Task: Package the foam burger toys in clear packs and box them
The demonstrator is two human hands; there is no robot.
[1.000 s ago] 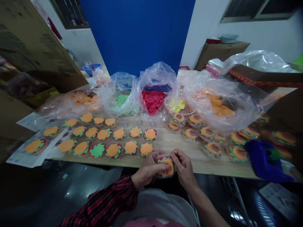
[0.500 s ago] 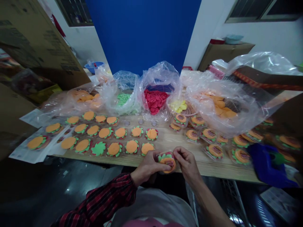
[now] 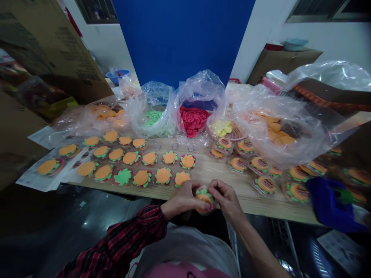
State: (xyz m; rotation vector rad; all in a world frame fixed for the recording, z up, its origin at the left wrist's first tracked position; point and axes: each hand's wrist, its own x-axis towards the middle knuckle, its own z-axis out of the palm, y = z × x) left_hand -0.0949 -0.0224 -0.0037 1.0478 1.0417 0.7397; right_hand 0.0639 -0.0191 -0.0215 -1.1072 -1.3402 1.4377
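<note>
Both hands meet at the near edge of a wooden table (image 3: 226, 184). My left hand (image 3: 182, 199) and my right hand (image 3: 226, 199) are both closed on one small orange foam disc with green and red leaves (image 3: 203, 197), which sits in a clear wrapper. Rows of similar orange discs with green leaves (image 3: 141, 177) lie on the table to the left. One green leaf shape without a disc (image 3: 123, 177) lies among them. Wrapped discs (image 3: 265, 183) lie in a loose group to the right.
Open plastic bags stand along the back: orange pieces (image 3: 106, 115), green pieces (image 3: 152, 116), red pieces (image 3: 193, 120), yellow pieces (image 3: 222, 127), more orange pieces (image 3: 276, 131). A blue object (image 3: 327, 200) lies at the right. Cardboard boxes (image 3: 46, 42) stand on the left.
The hands have kept hold of the disc and turned it a little between the fingers; it now shows less of its face. The view has shifted slightly.
</note>
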